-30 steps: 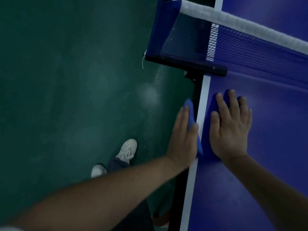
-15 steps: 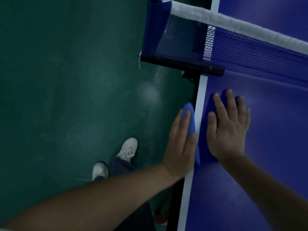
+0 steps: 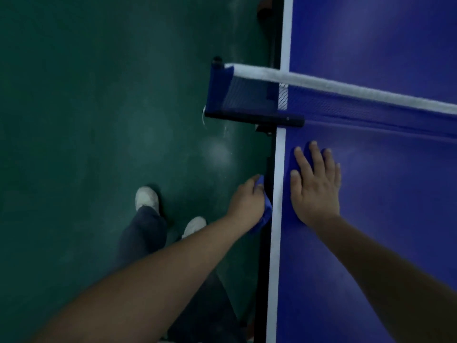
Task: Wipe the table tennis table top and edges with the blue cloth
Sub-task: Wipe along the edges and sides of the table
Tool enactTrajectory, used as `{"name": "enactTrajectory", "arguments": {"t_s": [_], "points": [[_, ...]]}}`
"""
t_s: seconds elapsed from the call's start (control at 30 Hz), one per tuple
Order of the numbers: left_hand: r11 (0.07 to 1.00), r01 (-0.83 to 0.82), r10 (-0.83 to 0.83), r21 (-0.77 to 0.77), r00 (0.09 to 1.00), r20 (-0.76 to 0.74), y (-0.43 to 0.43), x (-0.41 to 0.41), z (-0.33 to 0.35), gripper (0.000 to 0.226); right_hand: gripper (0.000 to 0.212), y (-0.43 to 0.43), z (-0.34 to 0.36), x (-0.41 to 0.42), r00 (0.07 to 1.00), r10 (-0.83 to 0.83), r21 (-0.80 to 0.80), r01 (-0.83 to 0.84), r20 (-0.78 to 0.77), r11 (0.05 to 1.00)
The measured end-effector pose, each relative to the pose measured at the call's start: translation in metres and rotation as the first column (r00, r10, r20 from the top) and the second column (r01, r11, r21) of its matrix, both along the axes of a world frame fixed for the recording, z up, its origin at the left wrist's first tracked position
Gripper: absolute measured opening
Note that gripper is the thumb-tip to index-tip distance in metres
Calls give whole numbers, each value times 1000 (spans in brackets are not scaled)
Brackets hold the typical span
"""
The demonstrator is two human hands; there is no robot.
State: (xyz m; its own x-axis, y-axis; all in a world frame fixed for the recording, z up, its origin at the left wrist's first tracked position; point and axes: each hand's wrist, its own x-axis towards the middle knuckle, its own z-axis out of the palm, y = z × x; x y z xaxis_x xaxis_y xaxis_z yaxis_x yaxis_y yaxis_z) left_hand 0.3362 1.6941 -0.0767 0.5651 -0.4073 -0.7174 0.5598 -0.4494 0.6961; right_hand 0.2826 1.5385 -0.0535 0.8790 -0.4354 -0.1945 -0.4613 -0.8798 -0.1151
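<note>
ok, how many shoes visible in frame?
2. One white shoe on the green floor left of the left hand; the other nearer the table, partly behind the left forearm.

Blue table with a white sideline along its left edge. The net, white-taped on top, crosses it. Just below the net, the right hand lies flat on the top, beside the sideline. Dark green floor lies left of the table.

Bunched blue cloth presses against the blue table's dark side edge.
</note>
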Motion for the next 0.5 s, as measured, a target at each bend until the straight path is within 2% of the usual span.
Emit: {"name": "enactTrajectory", "arguments": {"t_s": [0.1,0.17,0.23,0.33,0.5], "points": [[1000,-30,30,-6,983,180,9,27,24,41,60,2,11,5,999,-6,39,8,-51,999],[999,-54,49,10,967,250,31,43,35,41,62,8,24,12,999,-35,111,37,-22,993],[995,-92,77,36,949,306,62,56,43,40,60,21,42,23,995,-45,179,28,90,983],[976,-212,185,49,927,325,105,80,56,39,55,49,70,42,961,52,132,-91,273,987],[947,-321,303,-19,870,389,140,137,93,37,49,74,119,82,914,134,75,-175,384,982]]}}
